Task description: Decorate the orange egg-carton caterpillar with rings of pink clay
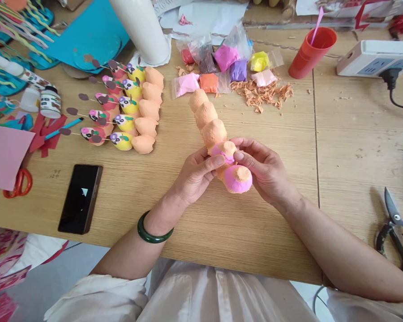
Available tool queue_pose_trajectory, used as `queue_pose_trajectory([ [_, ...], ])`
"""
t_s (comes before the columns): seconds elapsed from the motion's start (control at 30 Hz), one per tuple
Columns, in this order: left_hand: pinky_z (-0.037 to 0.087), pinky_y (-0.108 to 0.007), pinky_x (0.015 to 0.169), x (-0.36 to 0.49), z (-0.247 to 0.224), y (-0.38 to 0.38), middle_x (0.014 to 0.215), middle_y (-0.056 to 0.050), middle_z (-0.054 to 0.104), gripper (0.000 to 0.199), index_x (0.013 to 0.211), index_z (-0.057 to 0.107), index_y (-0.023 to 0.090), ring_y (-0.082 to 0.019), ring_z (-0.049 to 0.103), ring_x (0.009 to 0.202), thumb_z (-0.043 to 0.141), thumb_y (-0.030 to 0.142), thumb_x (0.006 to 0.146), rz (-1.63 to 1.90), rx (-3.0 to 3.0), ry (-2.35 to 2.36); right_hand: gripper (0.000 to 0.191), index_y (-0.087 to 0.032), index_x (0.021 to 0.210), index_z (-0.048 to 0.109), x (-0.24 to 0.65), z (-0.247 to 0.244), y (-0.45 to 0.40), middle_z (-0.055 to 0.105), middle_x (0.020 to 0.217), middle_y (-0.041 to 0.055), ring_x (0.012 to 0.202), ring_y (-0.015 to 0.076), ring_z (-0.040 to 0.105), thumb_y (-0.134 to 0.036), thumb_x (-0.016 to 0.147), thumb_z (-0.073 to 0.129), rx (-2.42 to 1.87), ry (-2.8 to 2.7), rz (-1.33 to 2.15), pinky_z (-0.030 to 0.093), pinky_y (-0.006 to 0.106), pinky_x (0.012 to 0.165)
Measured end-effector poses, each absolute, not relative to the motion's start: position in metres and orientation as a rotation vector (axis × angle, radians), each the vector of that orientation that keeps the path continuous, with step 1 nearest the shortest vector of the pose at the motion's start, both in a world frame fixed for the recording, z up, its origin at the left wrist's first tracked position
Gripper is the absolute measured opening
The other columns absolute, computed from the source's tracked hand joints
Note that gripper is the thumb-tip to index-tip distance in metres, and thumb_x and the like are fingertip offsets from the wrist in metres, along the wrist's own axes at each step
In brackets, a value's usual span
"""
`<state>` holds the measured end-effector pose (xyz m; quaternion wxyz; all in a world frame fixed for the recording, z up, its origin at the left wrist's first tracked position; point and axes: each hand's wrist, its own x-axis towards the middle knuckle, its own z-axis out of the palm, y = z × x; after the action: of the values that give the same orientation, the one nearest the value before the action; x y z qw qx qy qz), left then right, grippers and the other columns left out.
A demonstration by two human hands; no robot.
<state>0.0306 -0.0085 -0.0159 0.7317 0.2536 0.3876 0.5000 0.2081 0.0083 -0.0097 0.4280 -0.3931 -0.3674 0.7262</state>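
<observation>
Both hands grip a bumpy strip of orange egg carton (213, 133) in front of me, its row of cups slanting away to the upper left. The nearest cup is coated in pink clay (233, 182) with an orange tip left bare. On the second cup, a smaller pink layer lies under the fingers. My left hand (197, 173) is closed on the strip's left side, thumb at the pink. My right hand (263, 167) pinches the same cup from the right. What lies under the fingertips is partly hidden.
Decorated carton strips (130, 107) stand left, with a phone (80, 199) nearer me. Clay packets (226, 58), orange scraps (260, 95) and a red cup (312, 49) are behind. Pruning shears (396, 223) and a power strip (376, 58) lie right; scissors (18, 183) lie far left.
</observation>
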Motion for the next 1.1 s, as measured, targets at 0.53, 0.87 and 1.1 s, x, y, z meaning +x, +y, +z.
queue_pose_trajectory([
  [0.53, 0.058, -0.023, 0.067, 0.033, -0.011, -0.009, 0.075, 0.001, 0.07, 0.032, 0.077, 0.074, 0.019, -0.012, 0.067, 0.071, 0.092, 0.045, 0.075, 1.16, 0.671, 1.032, 0.027, -0.028, 0.103, 0.085, 0.202, -0.011, 0.0, 0.083, 0.108, 0.0002, 0.097, 0.0175, 0.073, -0.039, 0.082, 0.097, -0.928, -0.786, 1.861, 0.061, 0.033, 0.093],
  [0.87, 0.06, -0.029, 0.078, 0.024, -0.015, -0.004, 0.079, 0.0, 0.075, 0.046, 0.084, 0.075, 0.019, -0.017, 0.071, 0.077, 0.1, 0.055, 0.068, 1.112, 0.693, 1.008, 0.024, -0.023, 0.102, 0.085, 0.211, -0.012, 0.011, 0.083, 0.1, 0.0033, 0.09, 0.0184, 0.073, -0.041, 0.087, 0.09, -0.897, -0.71, 2.154, 0.063, 0.03, 0.084],
  [1.1, 0.057, -0.025, 0.075, 0.015, -0.019, 0.004, 0.091, 0.0, 0.082, 0.056, 0.101, 0.079, 0.019, -0.014, 0.075, 0.08, 0.106, 0.052, 0.064, 1.051, 0.742, 0.97, 0.038, -0.034, 0.113, 0.083, 0.212, -0.021, 0.015, 0.084, 0.103, -0.0039, 0.099, 0.0203, 0.077, -0.038, 0.078, 0.096, -0.868, -0.705, 2.045, 0.064, 0.036, 0.09],
])
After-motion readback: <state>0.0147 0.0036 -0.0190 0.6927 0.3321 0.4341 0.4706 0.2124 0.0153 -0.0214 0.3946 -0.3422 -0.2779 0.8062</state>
